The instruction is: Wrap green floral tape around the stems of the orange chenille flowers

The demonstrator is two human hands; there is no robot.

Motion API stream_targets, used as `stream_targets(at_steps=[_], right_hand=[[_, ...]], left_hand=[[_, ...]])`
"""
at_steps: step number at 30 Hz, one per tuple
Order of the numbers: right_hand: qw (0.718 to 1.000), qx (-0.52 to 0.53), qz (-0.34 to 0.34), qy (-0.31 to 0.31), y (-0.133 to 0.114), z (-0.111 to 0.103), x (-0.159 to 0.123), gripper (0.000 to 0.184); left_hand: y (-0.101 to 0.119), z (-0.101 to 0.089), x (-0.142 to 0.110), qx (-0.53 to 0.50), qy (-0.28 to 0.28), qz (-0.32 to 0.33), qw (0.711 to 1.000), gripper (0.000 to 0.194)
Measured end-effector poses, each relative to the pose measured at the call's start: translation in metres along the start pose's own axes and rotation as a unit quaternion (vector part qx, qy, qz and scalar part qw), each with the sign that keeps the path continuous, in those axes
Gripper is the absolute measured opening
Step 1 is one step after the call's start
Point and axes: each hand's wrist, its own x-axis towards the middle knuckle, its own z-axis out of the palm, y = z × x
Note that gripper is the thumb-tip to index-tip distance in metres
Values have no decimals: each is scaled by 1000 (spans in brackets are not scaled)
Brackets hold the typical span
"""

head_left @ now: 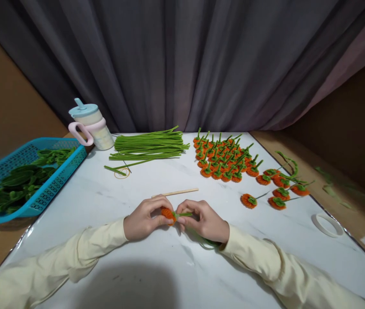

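Between my two hands is a fuzzy orange pipe-cleaner persimmon (168, 214) with a green stem (185, 214) pointing right. The fingers and thumb of my left hand (145, 218) are closed around its orange body. With thumb and forefinger, my right hand (204, 221) pinches the green stem close to the body. Just beyond my hands lies a thin wooden stick (182, 192). Some green strand (209, 244) shows on the table below my right hand, partly covered by it.
At the back lie many green pipe cleaners (150, 143). Several rows of finished-looking orange persimmons (224, 156) stand right of them, with looser ones (279, 202) nearer. A blue basket (56, 182) with green leaves and a lidded cup (100, 131) are left. A white tape roll (328, 226) lies right.
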Motion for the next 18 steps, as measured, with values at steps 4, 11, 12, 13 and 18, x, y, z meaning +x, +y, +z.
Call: stream_targets(at_steps=[4, 11, 12, 13, 18], right_hand=[[996, 72, 46, -8, -1, -2, 2, 34], [989, 126, 81, -6, -1, -3, 1, 36], [988, 129, 81, -3, -1, -3, 1, 36], [988, 130, 81, 0, -1, -3, 1, 36], [991, 114, 69, 13, -2, -2, 0, 35]], left_hand=[[-3, 5, 0, -75, 25, -61, 995, 17], [-1, 6, 3, -194, -1, -144, 970, 32], [0, 6, 4, -210, -5, -152, 966, 33], [0, 6, 4, -226, -7, -160, 961, 34], [1, 6, 6, -279, -11, -206, 938, 36]])
